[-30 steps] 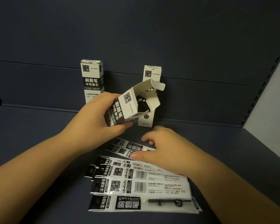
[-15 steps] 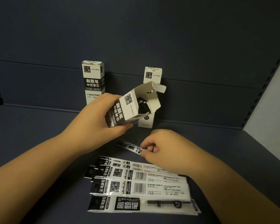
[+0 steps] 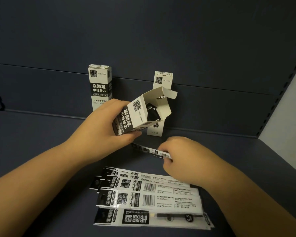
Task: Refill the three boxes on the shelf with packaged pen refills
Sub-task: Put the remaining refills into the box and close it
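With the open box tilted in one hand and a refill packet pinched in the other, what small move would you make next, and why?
Probably lift the refill packet and slide its end into the open box. The right hand already pinches it clear of the spread packets, and the left hand holds the box tilted, flap up, mouth facing the packet.

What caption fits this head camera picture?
Left hand holds an open box; right hand pinches a refill pack.

Right box point(image 3: 162, 79) half hidden, perhaps closed; held refill packet point(image 3: 154, 151) blurred.
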### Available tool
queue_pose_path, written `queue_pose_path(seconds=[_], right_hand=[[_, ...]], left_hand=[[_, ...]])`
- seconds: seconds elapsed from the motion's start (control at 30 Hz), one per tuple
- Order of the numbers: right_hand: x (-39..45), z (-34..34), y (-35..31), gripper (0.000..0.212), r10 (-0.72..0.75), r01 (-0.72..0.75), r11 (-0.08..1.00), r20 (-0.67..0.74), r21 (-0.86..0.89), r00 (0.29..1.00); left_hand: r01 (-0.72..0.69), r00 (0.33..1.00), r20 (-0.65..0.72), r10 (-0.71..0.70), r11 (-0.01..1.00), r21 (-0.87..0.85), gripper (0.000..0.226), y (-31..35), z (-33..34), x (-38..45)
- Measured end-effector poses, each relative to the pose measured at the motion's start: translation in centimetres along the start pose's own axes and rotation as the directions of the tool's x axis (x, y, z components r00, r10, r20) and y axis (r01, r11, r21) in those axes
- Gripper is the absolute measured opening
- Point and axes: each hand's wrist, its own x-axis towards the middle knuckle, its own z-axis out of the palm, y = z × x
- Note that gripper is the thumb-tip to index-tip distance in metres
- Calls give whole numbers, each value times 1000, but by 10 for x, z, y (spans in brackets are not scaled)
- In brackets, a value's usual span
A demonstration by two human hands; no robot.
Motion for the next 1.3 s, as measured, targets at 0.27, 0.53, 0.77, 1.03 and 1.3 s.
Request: queue_pose_path(seconds=[0.27,0.53,0.77,1.03,1.3], right_hand=[[-2,-10,7,14,81,-58,963,-81,264,993],[-1,-28,18,13,269,30,563,-217,826,938],[-8,-39,16,9,102,48,-3,-47,999,994],[-6,-38,20,20,81,94,-42,-90,995,993],[-6,-38,20,20,102,137,-102,-127,985,987]], left_hand=[[14,1000,-8,-14,1000,-3,49,0,-1,0],[12,999,-35,-12,1000,-13,50,0,-4,-2],[43,998,-43,-45,998,-39,55,-2,-6,-1],[68,995,-67,-72,996,-55,58,-5,-7,-1],[53,996,-72,-56,998,-43,54,-3,-8,-1]])
